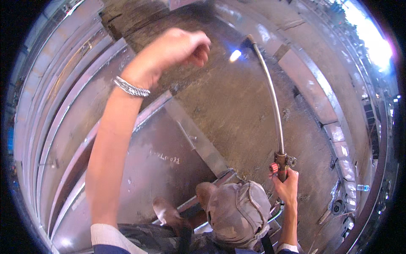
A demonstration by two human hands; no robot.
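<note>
Between the curled fingers (288, 186) of the right hand (287, 190): the handle end of a cutting torch (277, 127), gripped firmly just below its red valve knob (274, 168). Running up and away from that grip, a long, slightly bent metal tube, ending in a nozzle with a small bright blue-white flame (235, 55) at the tip. Trailing down past the wrist, hoses (partly hidden behind the knee). Raised high, well apart from the torch handle, the left hand (171, 51), fingers (198, 48) loosely folded inward, holding nothing visible, close to the flame but not touching it. On the left wrist, a silver link bracelet (131, 88). Beneath the flame and both hands, a rusty steel plate (237, 114). Below the right fingers, a bent knee in dusty grey trousers (239, 211); beside it, a worn shoe (167, 211). Left of the raised forearm, long curved steel beams (63, 127).
</note>
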